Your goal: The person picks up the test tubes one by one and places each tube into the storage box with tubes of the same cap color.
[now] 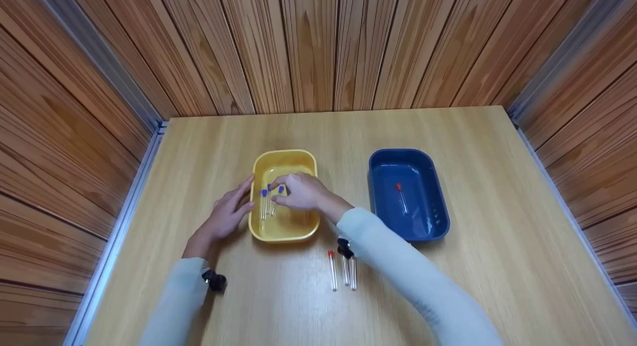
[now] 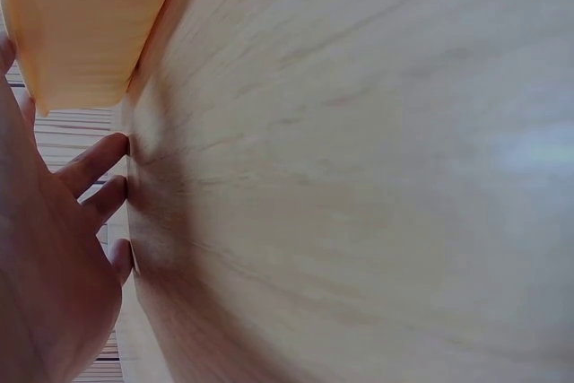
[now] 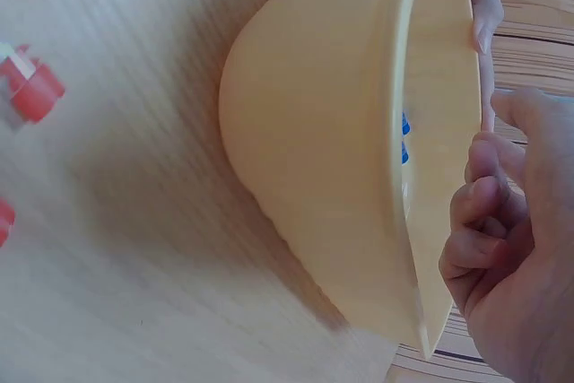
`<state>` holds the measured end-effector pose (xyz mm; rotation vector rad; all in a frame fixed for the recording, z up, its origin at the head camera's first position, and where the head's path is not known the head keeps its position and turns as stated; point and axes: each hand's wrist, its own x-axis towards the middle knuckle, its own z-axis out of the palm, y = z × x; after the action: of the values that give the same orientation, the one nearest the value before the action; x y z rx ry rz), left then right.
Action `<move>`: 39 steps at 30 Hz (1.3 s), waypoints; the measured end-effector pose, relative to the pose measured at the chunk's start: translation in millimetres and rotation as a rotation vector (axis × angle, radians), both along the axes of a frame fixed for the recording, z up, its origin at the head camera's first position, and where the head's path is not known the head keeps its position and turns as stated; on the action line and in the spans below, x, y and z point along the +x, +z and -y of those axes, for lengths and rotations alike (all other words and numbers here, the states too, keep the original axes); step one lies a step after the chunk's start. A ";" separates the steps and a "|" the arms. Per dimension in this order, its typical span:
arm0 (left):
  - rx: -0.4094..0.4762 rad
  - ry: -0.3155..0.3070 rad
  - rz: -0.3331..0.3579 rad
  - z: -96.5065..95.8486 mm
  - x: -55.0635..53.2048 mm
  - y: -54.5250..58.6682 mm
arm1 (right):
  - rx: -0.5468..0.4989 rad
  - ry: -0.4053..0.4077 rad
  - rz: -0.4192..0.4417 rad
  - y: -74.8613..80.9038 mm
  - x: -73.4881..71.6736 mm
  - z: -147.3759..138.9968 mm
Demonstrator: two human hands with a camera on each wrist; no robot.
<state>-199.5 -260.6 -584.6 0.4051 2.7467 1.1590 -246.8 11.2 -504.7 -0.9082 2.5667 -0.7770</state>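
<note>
In the head view a yellow bin (image 1: 259,231) stands left of centre on the table. Several clear tubes, among them a blue-capped tube (image 1: 264,206), lie inside it. My left hand (image 1: 230,214) rests against the bin's left side, fingers spread and fairly straight; in the left wrist view some fingertips touch the tabletop. Over the bin is my right hand (image 1: 303,190), thumb and index finger apart beside another blue-capped tube (image 1: 281,189). Its other fingers curl loosely in the right wrist view, and I see no tube between them. Blue caps (image 3: 405,152) show past the bin's rim.
A dark blue bin (image 1: 374,206) stands to the right, with one red-capped tube (image 1: 402,199) in it. In front of the bins lie a red-capped tube (image 1: 332,271) and two more tubes (image 1: 353,274), partly covered by my right wrist's camera. Wooden panels (image 1: 313,47) enclose the table.
</note>
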 end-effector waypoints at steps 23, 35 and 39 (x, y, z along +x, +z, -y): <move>0.008 0.013 0.071 -0.3 -0.3 1.2 | 0.033 0.024 -0.009 6.8 5.2 -30.8; 0.041 -0.010 0.038 -0.2 0.1 1.0 | -0.032 0.050 -0.139 13.8 9.7 -52.5; 0.040 -0.004 0.058 0.3 0.4 1.6 | -0.022 0.053 -0.150 15.2 10.8 -56.9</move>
<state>-199.1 -260.9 -583.1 0.3754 2.6757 1.2076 -236.0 68.1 -489.5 -1.0745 2.6540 -0.7500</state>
